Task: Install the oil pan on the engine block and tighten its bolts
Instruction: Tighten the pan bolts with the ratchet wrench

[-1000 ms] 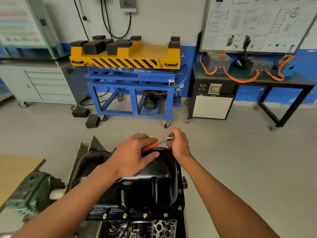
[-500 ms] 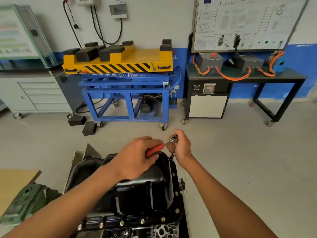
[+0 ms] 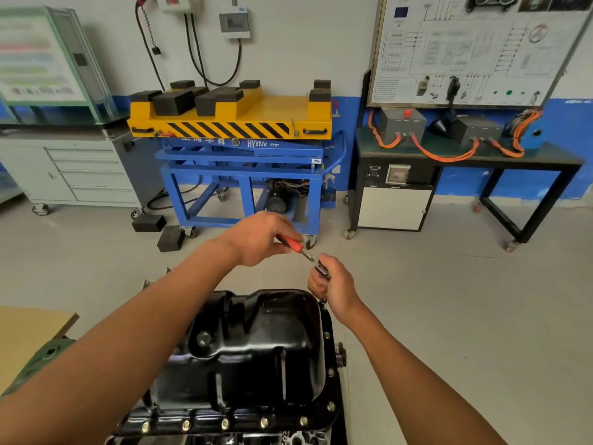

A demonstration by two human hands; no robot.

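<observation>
A glossy black oil pan (image 3: 256,345) sits on the engine block (image 3: 224,440) at the bottom centre, with several brass-coloured bolts (image 3: 224,423) along its near flange. My left hand (image 3: 260,239) grips the red handle of a ratchet wrench (image 3: 298,247), held beyond the pan's far edge. My right hand (image 3: 333,287) is curled around the ratchet's metal head and the socket under it, at the pan's far right corner. The bolt under the socket is hidden by my fingers.
A blue lift cart (image 3: 244,175) with a yellow striped top stands straight ahead on the grey floor. A grey drawer cabinet (image 3: 83,171) is at the left, a black bench (image 3: 465,162) with orange cables at the right. A green vise (image 3: 41,358) sits at the lower left.
My left hand has swung the red handle away from me, from over the pan out past its far edge. My right hand stays on the ratchet head. The camera has tilted down slightly.
</observation>
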